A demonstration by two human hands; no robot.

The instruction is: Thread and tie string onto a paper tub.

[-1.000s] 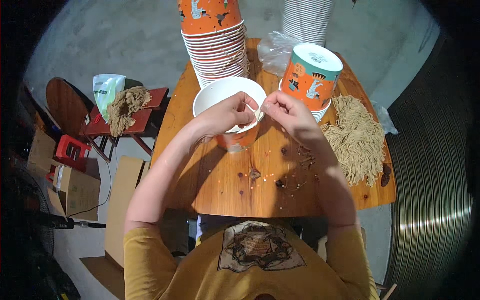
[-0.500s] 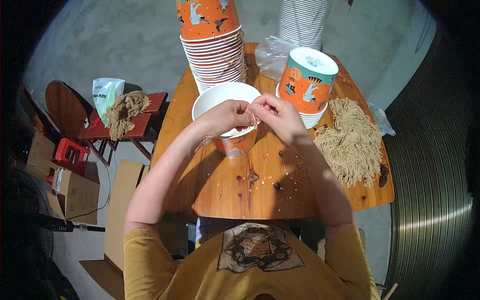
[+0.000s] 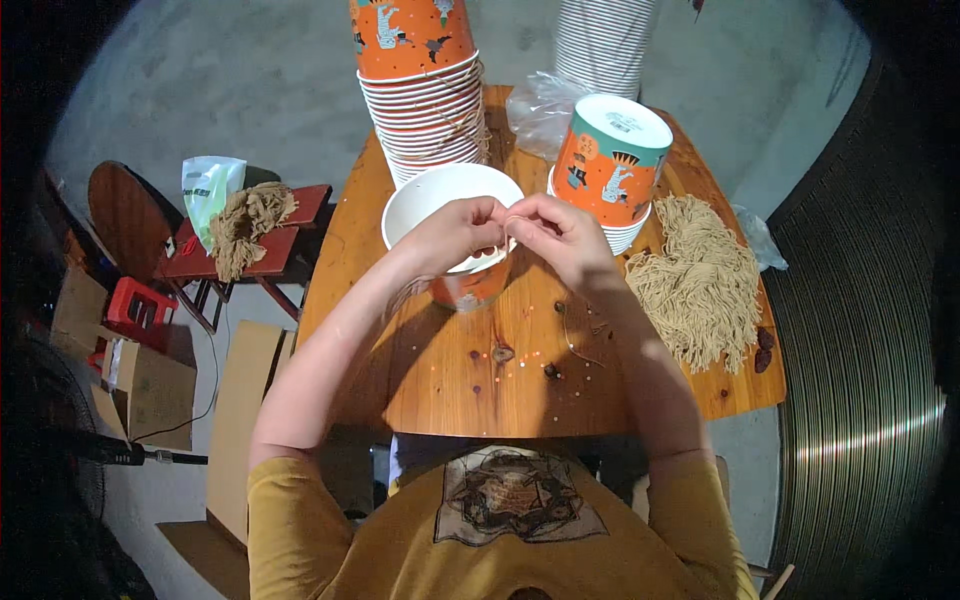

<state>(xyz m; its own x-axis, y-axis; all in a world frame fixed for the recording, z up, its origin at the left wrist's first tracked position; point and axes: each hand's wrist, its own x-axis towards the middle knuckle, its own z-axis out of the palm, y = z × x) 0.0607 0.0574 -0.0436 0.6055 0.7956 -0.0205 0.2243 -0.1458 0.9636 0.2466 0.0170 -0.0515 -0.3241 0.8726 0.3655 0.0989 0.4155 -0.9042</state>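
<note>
An orange paper bucket (image 3: 415, 212) with a white inside stands upright before me, its mouth facing up. Over its right-hand rim my left hand (image 3: 458, 236) and my right hand (image 3: 562, 236) meet, fingertips together. Both are closed in a pinch on a thin beige cord (image 3: 508, 240) at the rim; the fingers hide most of it. A heap of cut beige cords (image 3: 700, 290) lies right of my right forearm. Beyond my right hand, an orange and green bucket (image 3: 612, 170) sits upside down on a short stack.
Behind the bucket rises a tall stack of orange buckets (image 3: 420, 110), cords hanging at its side. A white stack (image 3: 602, 45) and a clear plastic bag (image 3: 543, 112) are farther back. Small punched dots and a loose cord (image 3: 578, 345) lie on the wooden table (image 3: 450, 395). More cord (image 3: 250, 225) drapes a red bench.
My fingertips have shifted slightly at the bucket's rim, still pinching the cord. The whole view has moved a little; the bucket and stacks stand where they were.
</note>
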